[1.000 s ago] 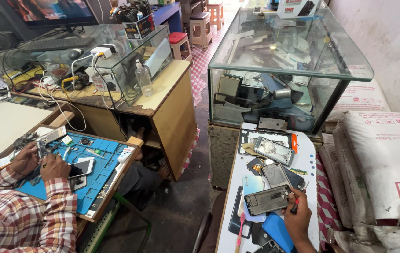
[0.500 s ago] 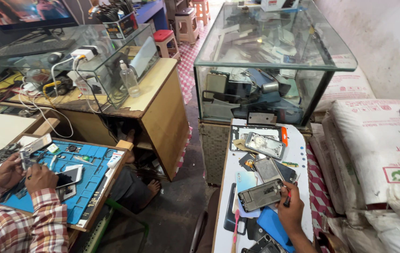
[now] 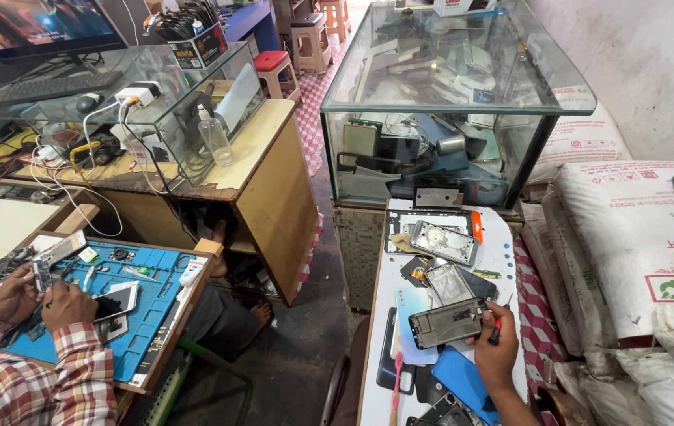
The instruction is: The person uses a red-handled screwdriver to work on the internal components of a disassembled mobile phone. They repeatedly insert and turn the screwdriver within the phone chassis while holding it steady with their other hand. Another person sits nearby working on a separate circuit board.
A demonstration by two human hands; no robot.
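My right hand rests on the white narrow table at the lower right, closed around a small red-handled screwdriver. Its thumb touches the right edge of an opened phone frame lying flat in front of it. More phone housings and back covers lie just beyond. A blue phone cover sits beside my wrist. My left hand is out of sight.
A glass display case full of parts stands behind the white table. White sacks are piled on the right. At left, a person in a plaid shirt works on a phone over a blue mat. A wooden desk carries a glass cabinet.
My right hand stays at the phone frame with the screwdriver. The view has shifted slightly, and the plaid-sleeved person's hands keep working at the blue mat.
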